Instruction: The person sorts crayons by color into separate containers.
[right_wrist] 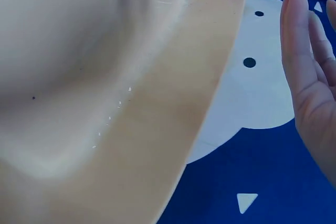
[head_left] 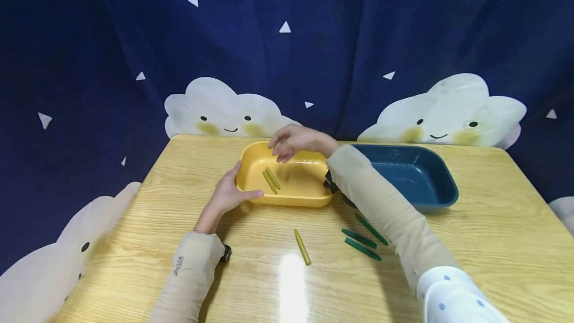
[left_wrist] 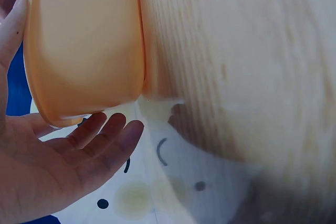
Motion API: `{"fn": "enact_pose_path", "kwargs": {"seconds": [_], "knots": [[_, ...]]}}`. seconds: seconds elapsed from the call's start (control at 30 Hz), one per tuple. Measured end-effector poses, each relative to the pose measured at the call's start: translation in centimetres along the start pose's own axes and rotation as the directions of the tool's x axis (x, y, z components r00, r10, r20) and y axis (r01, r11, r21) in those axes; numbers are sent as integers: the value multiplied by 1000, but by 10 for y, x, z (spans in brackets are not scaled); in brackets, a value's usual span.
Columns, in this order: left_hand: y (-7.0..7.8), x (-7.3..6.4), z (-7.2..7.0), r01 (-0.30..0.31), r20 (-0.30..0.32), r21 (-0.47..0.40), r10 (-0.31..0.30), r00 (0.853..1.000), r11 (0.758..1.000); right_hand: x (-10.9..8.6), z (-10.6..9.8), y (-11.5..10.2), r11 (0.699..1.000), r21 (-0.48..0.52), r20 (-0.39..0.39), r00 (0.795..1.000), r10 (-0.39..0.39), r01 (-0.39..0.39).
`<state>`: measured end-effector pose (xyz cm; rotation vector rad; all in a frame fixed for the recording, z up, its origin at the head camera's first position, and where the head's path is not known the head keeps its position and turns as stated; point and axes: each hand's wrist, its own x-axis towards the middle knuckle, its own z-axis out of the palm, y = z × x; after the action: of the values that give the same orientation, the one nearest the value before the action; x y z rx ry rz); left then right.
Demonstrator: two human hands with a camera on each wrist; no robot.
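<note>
A yellow plastic basin (head_left: 291, 201) stands near the table's back edge, two yellow crayons (head_left: 270, 182) lying side by side on its floor. My left hand (head_left: 228, 194) holds its left end, thumb along the near rim and fingers at the end wall; the left wrist view shows several fingertips (left_wrist: 135, 129) apart from the wall. Above the basin's far side is my right hand (head_left: 298, 142), fingers loosely bent and holding nothing. Another yellow crayon (head_left: 302, 247) lies on the table in front. Three green crayons (head_left: 362, 249) lie to its right, one partly beside the right sleeve.
A dark blue basin (head_left: 441, 198) stands right of the yellow one, partly hidden by the right forearm. Both stand on a wooden table (head_left: 493, 243). Behind it hangs a blue curtain (head_left: 251, 54) with clouds and triangles.
</note>
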<state>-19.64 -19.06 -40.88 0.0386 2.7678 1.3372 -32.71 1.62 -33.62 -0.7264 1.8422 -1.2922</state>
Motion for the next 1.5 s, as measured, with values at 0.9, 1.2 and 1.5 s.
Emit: {"fn": "enact_pose_path", "kwargs": {"seconds": [0.9, 1.2, 1.5], "knots": [[2, 0, 0, 21, 11, -16, -21, 1000, 1000, -63, 17, 1, 990, -114, 114, 991, -68, 81], [2, -1, -1, 26, 16, -14, -26, 1000, 1000, -79, 24, 8, 984, -134, 175, 980, -91, 115], [2, -1, 0, 33, 22, -5, -33, 999, 999, -94, 29, 14, 986, -128, 202, 976, -76, 103]]}}
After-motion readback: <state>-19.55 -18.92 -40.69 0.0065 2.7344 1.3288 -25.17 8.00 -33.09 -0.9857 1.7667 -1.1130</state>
